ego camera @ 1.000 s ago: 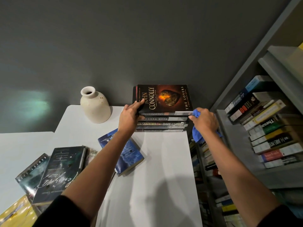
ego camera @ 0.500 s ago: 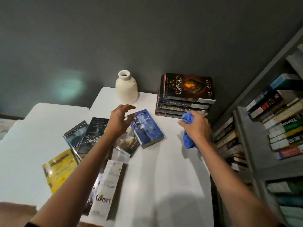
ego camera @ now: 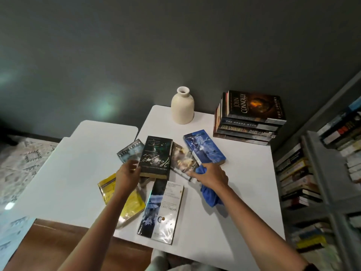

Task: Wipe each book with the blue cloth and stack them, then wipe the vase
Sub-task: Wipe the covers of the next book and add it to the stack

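Observation:
A stack of books point(ego camera: 250, 118) with a dark John Connolly cover on top stands at the table's far right corner. A cream vase point(ego camera: 182, 106) stands left of it. Several loose books lie in the middle. My left hand point(ego camera: 128, 176) grips the near left corner of a dark green book point(ego camera: 156, 155). My right hand point(ego camera: 212, 176) holds the blue cloth point(ego camera: 210, 196), which hangs below the palm, and its fingers touch a Mark Twain book point(ego camera: 182, 160). A blue King John book point(ego camera: 204, 146) lies just beyond.
A yellow book point(ego camera: 125, 200), a grey book point(ego camera: 130, 150) and a black-and-white Contact book point(ego camera: 162, 210) lie on the white table point(ego camera: 234, 192). A second white table point(ego camera: 74, 163) adjoins on the left. A bookshelf point(ego camera: 320, 167) full of books stands close on the right.
Both hands left the stack and drew back toward me. My left hand took hold of the dark green book. My right hand carried the cloth left onto the Mark Twain book. The view tilted down.

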Motion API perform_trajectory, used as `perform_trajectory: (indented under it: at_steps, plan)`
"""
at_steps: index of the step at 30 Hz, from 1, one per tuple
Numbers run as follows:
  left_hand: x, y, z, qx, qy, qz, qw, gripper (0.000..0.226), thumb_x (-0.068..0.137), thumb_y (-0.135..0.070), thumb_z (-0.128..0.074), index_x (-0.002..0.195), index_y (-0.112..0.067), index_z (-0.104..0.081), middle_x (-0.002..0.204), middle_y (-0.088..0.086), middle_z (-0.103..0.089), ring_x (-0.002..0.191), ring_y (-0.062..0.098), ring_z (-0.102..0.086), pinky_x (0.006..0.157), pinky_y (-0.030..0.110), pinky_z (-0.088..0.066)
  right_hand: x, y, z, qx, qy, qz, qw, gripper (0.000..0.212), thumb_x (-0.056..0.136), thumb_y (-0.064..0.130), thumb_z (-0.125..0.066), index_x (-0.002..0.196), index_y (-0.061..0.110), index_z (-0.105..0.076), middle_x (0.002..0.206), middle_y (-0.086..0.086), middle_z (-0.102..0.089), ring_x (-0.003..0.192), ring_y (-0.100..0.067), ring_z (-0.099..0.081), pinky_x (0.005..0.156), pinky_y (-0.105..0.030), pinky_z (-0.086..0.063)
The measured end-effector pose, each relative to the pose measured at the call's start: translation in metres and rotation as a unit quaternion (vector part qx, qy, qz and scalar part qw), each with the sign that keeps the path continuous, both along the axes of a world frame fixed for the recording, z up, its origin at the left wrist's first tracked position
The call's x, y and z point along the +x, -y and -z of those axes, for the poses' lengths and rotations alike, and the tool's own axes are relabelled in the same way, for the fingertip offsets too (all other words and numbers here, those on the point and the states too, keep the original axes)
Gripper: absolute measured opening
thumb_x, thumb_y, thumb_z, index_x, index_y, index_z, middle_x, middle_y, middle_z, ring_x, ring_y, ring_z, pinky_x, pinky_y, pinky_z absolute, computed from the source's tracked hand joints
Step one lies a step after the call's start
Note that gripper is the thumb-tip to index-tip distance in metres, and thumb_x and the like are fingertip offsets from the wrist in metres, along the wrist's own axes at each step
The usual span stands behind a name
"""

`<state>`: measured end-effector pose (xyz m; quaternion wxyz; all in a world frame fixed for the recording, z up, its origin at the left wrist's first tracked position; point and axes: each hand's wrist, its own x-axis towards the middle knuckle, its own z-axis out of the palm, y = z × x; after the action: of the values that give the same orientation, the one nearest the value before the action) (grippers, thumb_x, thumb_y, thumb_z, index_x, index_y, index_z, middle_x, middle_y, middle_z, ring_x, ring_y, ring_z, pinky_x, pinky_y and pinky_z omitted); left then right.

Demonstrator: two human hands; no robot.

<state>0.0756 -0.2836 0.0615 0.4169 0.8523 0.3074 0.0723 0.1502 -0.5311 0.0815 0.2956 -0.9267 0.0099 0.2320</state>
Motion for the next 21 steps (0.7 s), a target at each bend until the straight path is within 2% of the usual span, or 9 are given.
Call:
perform_trajectory:
  at_steps: [2,3,6,7,9,12,15,17,21]
  plan:
    - [-0.005,-0.006,0.013,-0.093,-0.033,-0.068,0.993,0.030,0.096,-0.023,-0.060,0.108,0.005,-0.058,0.088,0.018,-0.067,0.076,0.028,-0.062,0.069,0.032,-0.043,-0.005,-0.013,0.009,-0.008,-0.035,-0.015,0.999,0.049,0.076,0.061,-0.066,0.091,0.014,-0.063,0.096,-0.002,-0.065,0.091,-0.023,-0.062,0.074,-0.031,-0.045]
    - [-0.006,-0.006,0.017,-0.160,-0.043,-0.098,0.981,0.032,0.096,-0.028,-0.060,0.099,0.004,-0.058,0.078,0.015,-0.063,0.067,0.025,-0.058,0.066,0.032,-0.043,-0.006,-0.018,0.014,-0.004,-0.055,-0.015,0.998,0.045,0.077,0.057,-0.066,0.090,0.015,-0.065,0.096,-0.003,-0.066,0.092,-0.023,-0.062,0.075,-0.031,-0.045]
    - [-0.005,-0.006,0.029,-0.287,-0.052,-0.115,0.950,0.043,0.097,-0.033,-0.058,0.066,-0.003,-0.057,0.064,0.011,-0.053,0.060,0.021,-0.048,0.066,0.034,-0.043,-0.009,-0.037,0.028,0.037,-0.083,0.014,0.996,0.031,0.078,0.043,-0.069,0.066,0.019,-0.054,0.090,-0.003,-0.063,0.092,-0.024,-0.062,0.075,-0.030,-0.045]
    - [-0.004,-0.006,0.030,-0.297,-0.051,-0.111,0.947,0.042,0.097,-0.032,-0.058,0.064,-0.005,-0.058,0.065,0.011,-0.055,0.062,0.022,-0.049,0.065,0.032,-0.044,-0.008,-0.044,0.031,0.061,-0.097,0.034,0.993,0.028,0.078,0.040,-0.070,0.067,0.020,-0.054,0.091,-0.003,-0.064,0.093,-0.025,-0.062,0.079,-0.031,-0.046]
    - [0.002,-0.008,0.028,-0.306,-0.048,-0.106,0.945,0.033,0.098,-0.028,-0.058,0.073,-0.006,-0.061,0.068,0.010,-0.058,0.061,0.021,-0.052,0.060,0.029,-0.046,-0.003,-0.057,0.043,0.118,-0.117,0.070,0.984,0.028,0.076,0.041,-0.073,0.088,0.017,-0.064,0.104,-0.006,-0.066,0.098,-0.025,-0.063,0.088,-0.033,-0.050]
    - [0.012,-0.017,0.027,-0.309,-0.073,-0.090,0.944,0.028,0.096,-0.021,-0.062,0.071,-0.008,-0.058,0.065,0.008,-0.056,0.056,0.018,-0.050,0.056,0.028,-0.044,0.007,-0.077,0.058,0.177,-0.152,0.114,0.966,0.063,0.067,0.045,-0.079,0.116,0.011,-0.061,0.116,-0.009,-0.064,0.101,-0.025,-0.063,0.093,-0.036,-0.050]
    - [0.017,-0.020,0.026,-0.315,-0.099,-0.056,0.942,0.029,0.096,-0.016,-0.060,0.069,-0.012,-0.052,0.066,0.005,-0.054,0.059,0.017,-0.050,0.057,0.027,-0.044,0.011,-0.093,0.061,0.192,-0.172,0.138,0.956,0.061,0.070,0.035,-0.081,0.117,0.004,-0.058,0.114,-0.011,-0.064,0.099,-0.025,-0.063,0.087,-0.032,-0.052]
    - [0.018,-0.020,0.028,-0.303,-0.095,-0.055,0.947,0.034,0.095,-0.012,-0.062,0.064,-0.011,-0.051,0.059,0.005,-0.051,0.051,0.015,-0.046,0.050,0.024,-0.040,0.012,-0.100,0.062,0.189,-0.171,0.151,0.955,0.058,0.069,0.029,-0.082,0.114,0.001,-0.059,0.110,-0.014,-0.065,0.095,-0.026,-0.065,0.083,-0.033,-0.054]
    - [0.019,-0.027,0.027,-0.306,-0.070,-0.037,0.949,0.025,0.094,-0.012,-0.062,0.072,-0.004,-0.055,0.061,0.007,-0.052,0.044,0.010,-0.046,0.039,0.016,-0.037,0.008,-0.102,0.056,0.215,-0.168,0.164,0.948,0.034,0.070,0.014,-0.082,0.095,0.002,-0.061,0.091,-0.012,-0.067,0.081,-0.025,-0.066,0.075,-0.032,-0.056]
